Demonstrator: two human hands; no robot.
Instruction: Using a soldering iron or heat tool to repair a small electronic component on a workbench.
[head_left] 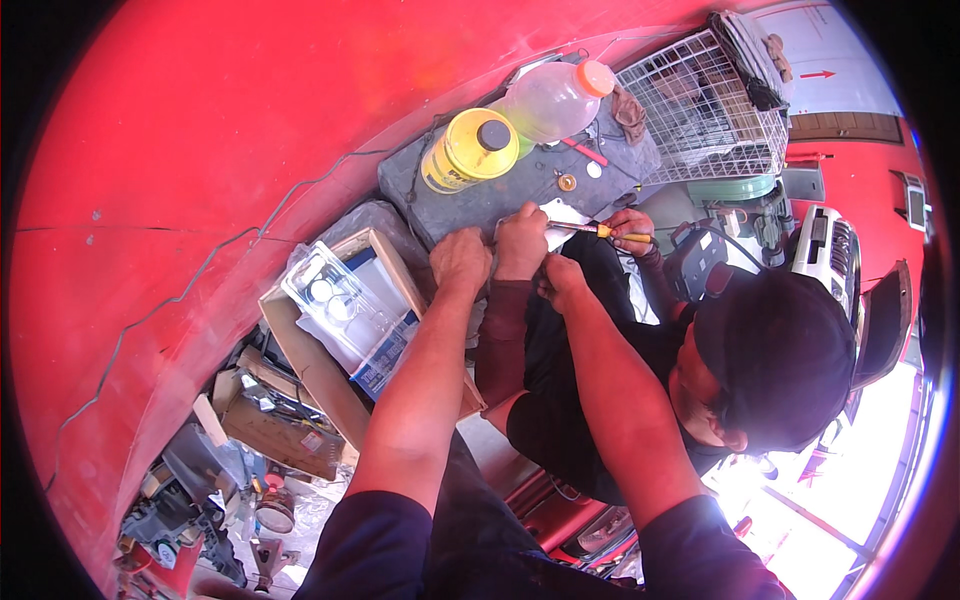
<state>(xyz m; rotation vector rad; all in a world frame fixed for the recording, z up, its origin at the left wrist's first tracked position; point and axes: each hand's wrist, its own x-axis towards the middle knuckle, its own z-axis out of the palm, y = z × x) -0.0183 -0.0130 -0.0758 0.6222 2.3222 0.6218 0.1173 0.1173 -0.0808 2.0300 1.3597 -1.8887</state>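
My left hand is closed at the front edge of the grey work surface, its fingers curled and what they hold hidden. Close to the white piece, my right hand is closed too; its grip cannot be made out. Between my hands a co-worker's hand presses against the white piece. The co-worker's other hand grips a screwdriver with a yellow-orange handle, its shaft lying across the white piece.
A yellow bottle and a clear bottle with an orange cap stand on the grey surface. Left of it is a cardboard box with packages. A white wire basket stands beyond. The co-worker's capped head leans in from the right.
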